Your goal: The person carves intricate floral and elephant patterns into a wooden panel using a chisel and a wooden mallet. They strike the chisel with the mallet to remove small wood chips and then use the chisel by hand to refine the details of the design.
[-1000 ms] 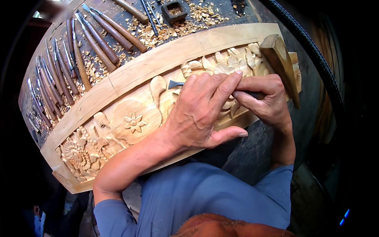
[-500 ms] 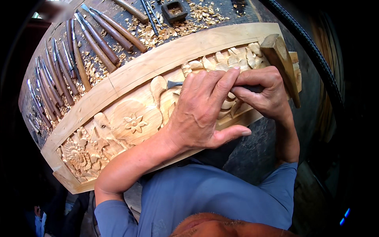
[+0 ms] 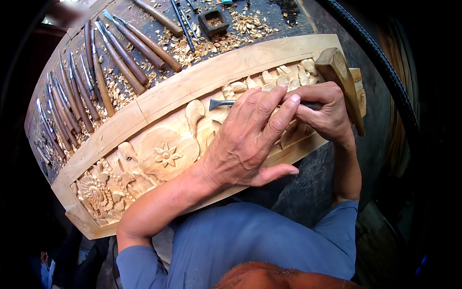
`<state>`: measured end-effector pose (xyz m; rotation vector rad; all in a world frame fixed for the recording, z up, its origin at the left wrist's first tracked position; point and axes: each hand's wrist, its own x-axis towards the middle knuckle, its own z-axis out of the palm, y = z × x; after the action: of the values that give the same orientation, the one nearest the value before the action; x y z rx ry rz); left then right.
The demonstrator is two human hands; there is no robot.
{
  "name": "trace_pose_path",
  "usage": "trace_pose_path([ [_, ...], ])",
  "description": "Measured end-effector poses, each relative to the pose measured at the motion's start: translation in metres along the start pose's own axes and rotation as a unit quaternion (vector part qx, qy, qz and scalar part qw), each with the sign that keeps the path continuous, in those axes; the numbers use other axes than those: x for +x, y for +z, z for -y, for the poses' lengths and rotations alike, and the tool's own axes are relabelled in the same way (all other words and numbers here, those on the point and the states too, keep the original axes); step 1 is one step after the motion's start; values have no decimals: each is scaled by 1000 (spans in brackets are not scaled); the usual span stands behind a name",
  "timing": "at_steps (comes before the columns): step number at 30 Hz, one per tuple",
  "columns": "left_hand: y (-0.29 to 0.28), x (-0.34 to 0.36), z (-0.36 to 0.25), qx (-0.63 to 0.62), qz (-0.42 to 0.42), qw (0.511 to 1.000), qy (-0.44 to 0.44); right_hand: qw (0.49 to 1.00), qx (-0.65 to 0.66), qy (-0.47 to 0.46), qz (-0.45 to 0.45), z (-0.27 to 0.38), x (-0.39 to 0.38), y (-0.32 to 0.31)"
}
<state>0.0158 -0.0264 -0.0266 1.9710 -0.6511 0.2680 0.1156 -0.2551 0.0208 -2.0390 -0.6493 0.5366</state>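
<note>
A chisel (image 3: 220, 103) with a flared dark blade lies low across a carved wooden panel (image 3: 144, 144), its edge facing left. My right hand (image 3: 323, 111) is closed around its handle end. My left hand (image 3: 248, 139) lies over the shaft, fingers bent across it and thumb stuck out toward me; the fingers hide the middle of the tool. Near the blade are a raised rounded stalk shape and a small carved flower (image 3: 167, 154). Leafy relief runs beneath and beyond my hands. Just right of my right hand, a wooden mallet (image 3: 337, 72) rests across the panel's right end.
Many wooden-handled carving tools (image 3: 122, 50) lie in a fan on the dark bench, top left. Wood shavings (image 3: 250, 24) are scattered around a small square dark block (image 3: 213, 23). A thick black braided cable (image 3: 380, 58) curves down the right side.
More of the chisel's blade and shaft shows left of my left hand. My left fingertips have shifted slightly. The whole view has moved a little; the mallet stays at the panel's end.
</note>
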Motion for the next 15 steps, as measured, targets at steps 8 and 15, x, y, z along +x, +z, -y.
trace_pose_path([
  [8,5,0,8,-37,-41,998,-11,1000,-16,-7,7,16,10,-2],
  [15,5,3,6,-25,-63,997,-20,996,-64,-25,61,26,32,-18],
])
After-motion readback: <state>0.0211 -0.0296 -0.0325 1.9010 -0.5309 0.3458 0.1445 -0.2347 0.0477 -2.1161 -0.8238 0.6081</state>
